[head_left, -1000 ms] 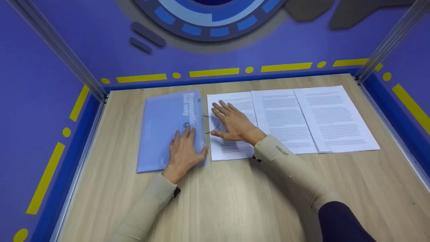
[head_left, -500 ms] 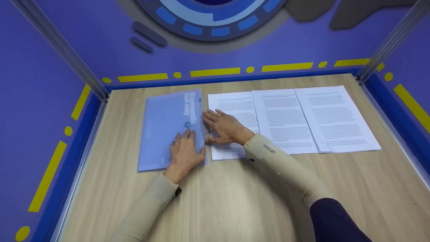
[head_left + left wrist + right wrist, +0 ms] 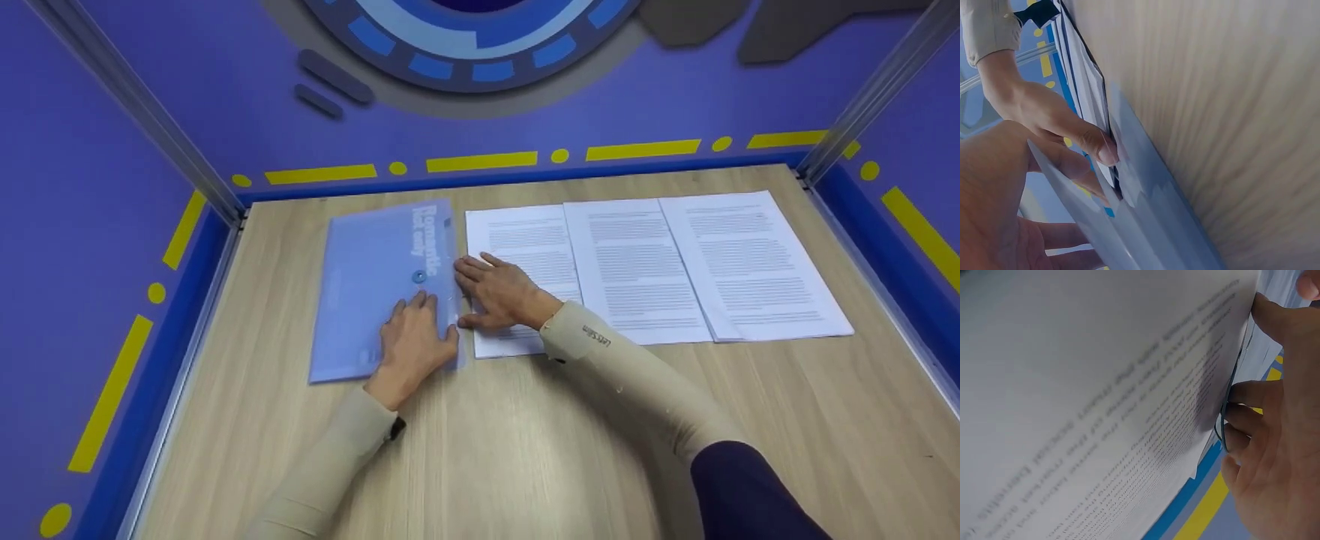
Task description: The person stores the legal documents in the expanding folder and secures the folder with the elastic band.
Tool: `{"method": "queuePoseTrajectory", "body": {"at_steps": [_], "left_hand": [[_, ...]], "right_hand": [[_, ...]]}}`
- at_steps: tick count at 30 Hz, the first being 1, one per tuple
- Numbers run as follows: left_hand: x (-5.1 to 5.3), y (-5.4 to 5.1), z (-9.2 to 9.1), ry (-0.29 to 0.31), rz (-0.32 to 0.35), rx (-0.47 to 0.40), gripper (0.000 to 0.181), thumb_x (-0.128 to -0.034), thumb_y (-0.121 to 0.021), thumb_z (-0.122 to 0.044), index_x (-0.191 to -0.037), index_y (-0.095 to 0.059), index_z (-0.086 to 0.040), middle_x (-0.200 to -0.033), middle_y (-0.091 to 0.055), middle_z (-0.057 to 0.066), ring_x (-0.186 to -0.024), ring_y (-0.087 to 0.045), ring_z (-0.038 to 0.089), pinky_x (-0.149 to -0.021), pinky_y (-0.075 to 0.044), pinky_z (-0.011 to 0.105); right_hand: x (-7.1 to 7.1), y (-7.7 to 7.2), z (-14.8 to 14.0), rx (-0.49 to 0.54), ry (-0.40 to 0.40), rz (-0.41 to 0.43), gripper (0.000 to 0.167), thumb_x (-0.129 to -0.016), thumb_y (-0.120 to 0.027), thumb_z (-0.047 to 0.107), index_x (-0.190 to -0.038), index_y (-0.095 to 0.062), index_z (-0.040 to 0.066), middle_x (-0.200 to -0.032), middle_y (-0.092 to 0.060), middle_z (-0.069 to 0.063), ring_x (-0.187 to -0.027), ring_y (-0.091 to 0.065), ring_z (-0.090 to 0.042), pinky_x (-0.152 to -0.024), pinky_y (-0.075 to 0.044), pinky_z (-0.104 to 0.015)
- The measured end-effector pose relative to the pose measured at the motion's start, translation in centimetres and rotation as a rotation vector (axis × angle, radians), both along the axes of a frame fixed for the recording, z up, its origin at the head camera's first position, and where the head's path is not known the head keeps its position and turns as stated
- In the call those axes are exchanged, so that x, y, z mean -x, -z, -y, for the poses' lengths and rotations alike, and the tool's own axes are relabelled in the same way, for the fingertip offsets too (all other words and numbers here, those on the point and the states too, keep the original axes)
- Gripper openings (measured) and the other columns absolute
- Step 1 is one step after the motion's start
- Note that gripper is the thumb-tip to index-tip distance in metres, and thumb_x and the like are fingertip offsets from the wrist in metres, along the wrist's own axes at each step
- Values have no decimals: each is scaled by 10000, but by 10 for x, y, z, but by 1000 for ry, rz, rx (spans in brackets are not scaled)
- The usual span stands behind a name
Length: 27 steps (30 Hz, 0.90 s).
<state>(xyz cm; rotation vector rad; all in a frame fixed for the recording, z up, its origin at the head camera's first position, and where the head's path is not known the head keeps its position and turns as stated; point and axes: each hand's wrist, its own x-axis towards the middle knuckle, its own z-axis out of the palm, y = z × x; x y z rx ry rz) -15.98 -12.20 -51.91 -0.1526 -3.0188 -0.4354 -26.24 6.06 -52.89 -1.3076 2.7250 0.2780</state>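
A translucent blue folder (image 3: pixel 367 262) with a round button (image 3: pixel 419 277) and white lettering lies flat at the left of the table. My left hand (image 3: pixel 412 341) rests on its lower right part, fingers extended just below the button. At the folder's right edge, my right hand (image 3: pixel 504 294) lies palm down with extended fingers, partly over the nearest paper stack (image 3: pixel 517 225). In the right wrist view a thin dark cord (image 3: pixel 1232 382) runs by the fingers of my right hand (image 3: pixel 1275 422); whether they press it cannot be told.
Two more printed paper stacks, a middle one (image 3: pixel 630 262) and a right one (image 3: pixel 750 262), lie side by side on the wooden table (image 3: pixel 480 450), slightly overlapping. Blue panels with yellow marks (image 3: pixel 480 161) stand along the back and sides.
My right hand has moved left and toward me, from over the left paper stack to the folder's right edge, covering the dark cord loop. My left hand has stayed nearly still on the folder.
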Motion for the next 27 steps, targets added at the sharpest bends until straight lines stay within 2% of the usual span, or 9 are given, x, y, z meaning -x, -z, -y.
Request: {"method": "queuePoseTrajectory", "body": {"at_steps": [8,14,20,27], "left_hand": [[-3,-11,1,20,4,-28,446,-922,-703,-290,-1219,-715,42,-1243,-725,188,-1064,-705,435,-819,-627,599],[-3,-28,5,28,67,-59,341,-926,-690,-228,-1151,-729,25,-1104,-743,186,-990,-731,462,-797,-623,593],[-4,-46,11,27,102,-118,120,-903,-666,-92,-957,-730,-7,-939,-745,236,-855,-739,434,-695,-608,562],[-9,-60,15,26,64,-145,183,-900,-607,42,-988,-768,31,-898,-740,271,-799,-739,408,-644,-606,503]], "right_hand": [[0,-1,2,-4,34,46,956,-1037,-441,725,-1677,-295,30,-1763,-263,-121,-1649,-233,-248,-1357,-169,-418],[0,-3,5,4,45,66,957,-1031,-474,713,-1677,-299,30,-1765,-259,-120,-1649,-235,-250,-1354,-183,-420],[0,-4,6,12,55,96,955,-1033,-483,699,-1681,-280,27,-1772,-232,-128,-1653,-218,-257,-1355,-177,-421],[1,-3,4,12,48,105,960,-1034,-478,699,-1680,-275,17,-1772,-225,-143,-1653,-217,-271,-1354,-182,-427]]}}
